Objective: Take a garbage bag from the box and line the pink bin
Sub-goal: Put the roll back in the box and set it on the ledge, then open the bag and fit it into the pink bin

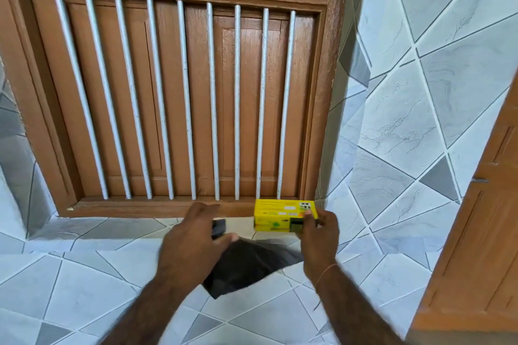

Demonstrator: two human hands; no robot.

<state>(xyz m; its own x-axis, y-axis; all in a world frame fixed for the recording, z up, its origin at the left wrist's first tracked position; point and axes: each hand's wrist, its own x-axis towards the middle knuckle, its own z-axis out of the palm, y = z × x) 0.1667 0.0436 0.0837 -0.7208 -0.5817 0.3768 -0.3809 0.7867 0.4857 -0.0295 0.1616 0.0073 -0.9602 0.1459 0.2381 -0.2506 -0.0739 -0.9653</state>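
Note:
A yellow box (276, 216) of garbage bags stands on the tiled ledge just below the window frame. My right hand (318, 228) grips its right end. My left hand (193, 238) is closed on a black garbage bag (249, 269). A rolled part of the bag shows beside the fingers, and the rest hangs down loose between my forearms. The pink bin is not in view.
A brown wooden window (173, 98) with white vertical bars fills the wall ahead. Grey and white tiles (406, 109) cover the wall and the ledge. A wooden door or cabinet panel (482, 232) stands at the right edge.

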